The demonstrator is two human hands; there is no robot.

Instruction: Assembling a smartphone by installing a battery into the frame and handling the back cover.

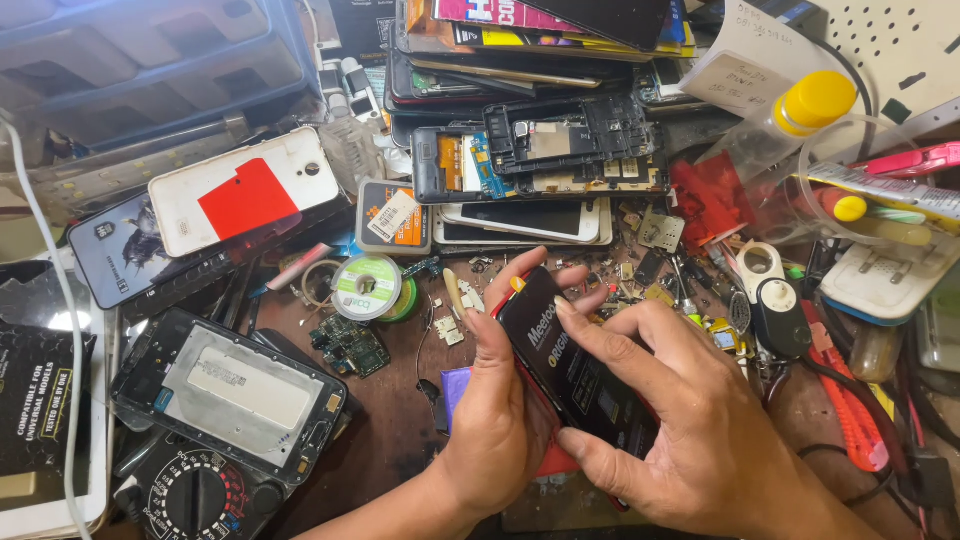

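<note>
Between both hands' grip (560,400) lies a black battery (575,370)

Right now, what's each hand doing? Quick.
Left hand: closed around the black phone battery, gripping it from below.
Right hand: on the same battery, thumb and fingers pinching its edges.

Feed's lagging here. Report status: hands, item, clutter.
Left hand and right hand both gripping black phone battery. Solder spool and loose circuit board close left.
</note>
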